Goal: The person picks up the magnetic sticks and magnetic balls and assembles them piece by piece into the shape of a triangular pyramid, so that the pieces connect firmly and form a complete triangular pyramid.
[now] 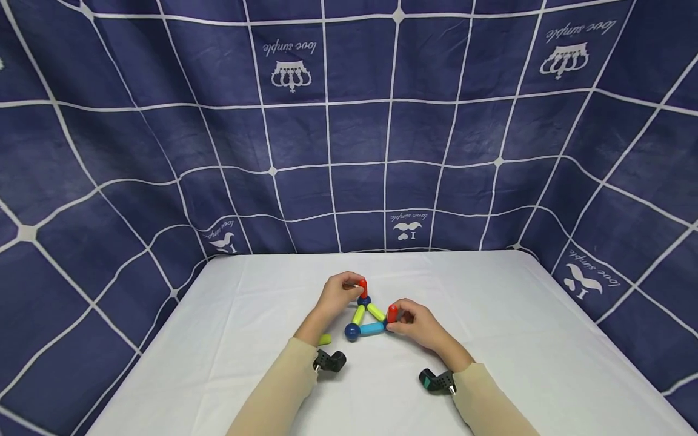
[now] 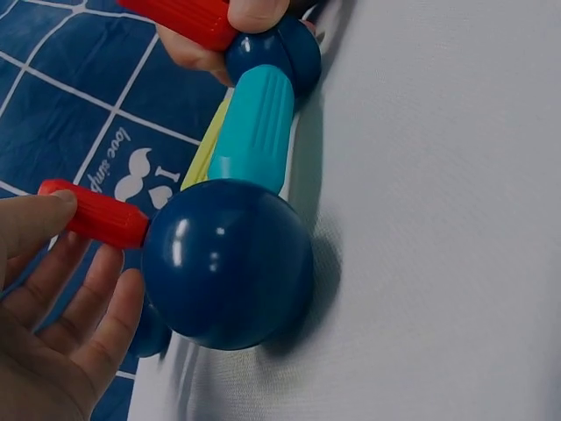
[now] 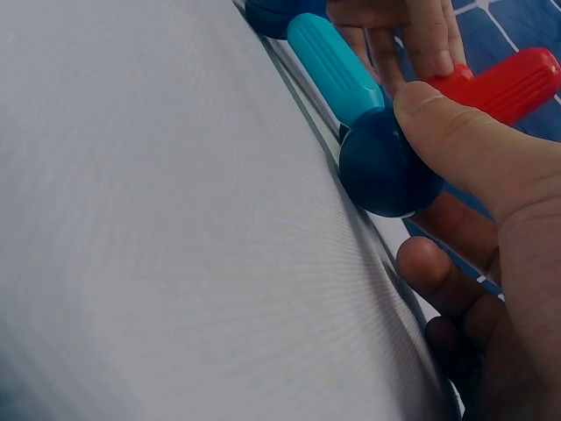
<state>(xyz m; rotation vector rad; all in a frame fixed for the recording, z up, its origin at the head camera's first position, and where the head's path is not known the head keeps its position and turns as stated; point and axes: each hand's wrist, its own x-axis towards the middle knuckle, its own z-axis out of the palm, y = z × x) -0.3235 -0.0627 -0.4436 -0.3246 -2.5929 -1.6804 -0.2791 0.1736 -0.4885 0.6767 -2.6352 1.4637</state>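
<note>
A triangle of magnetic rods and dark blue balls lies on the white table. Two yellow-green rods [image 1: 358, 315] and one light blue rod [image 1: 372, 329] form its sides. My left hand [image 1: 334, 295] pinches an upright red rod [image 1: 363, 289] standing on the far ball [image 1: 364, 300]. At the right corner, my right hand [image 1: 418, 326] holds the dark blue ball [image 3: 386, 167] between thumb and fingers, with a second red rod [image 1: 392, 313] rising from it. The near-left ball [image 1: 352, 332] is touched by neither hand. Part of the right-corner ball is hidden behind the thumb.
A loose yellow-green rod [image 1: 325, 339] lies beside the left wrist, partly covered by it. Black wrist cameras [image 1: 330, 361] jut inward from both sleeves. A dark blue checked cloth [image 1: 360, 133] hangs behind the white table [image 1: 262, 290] and along its sides.
</note>
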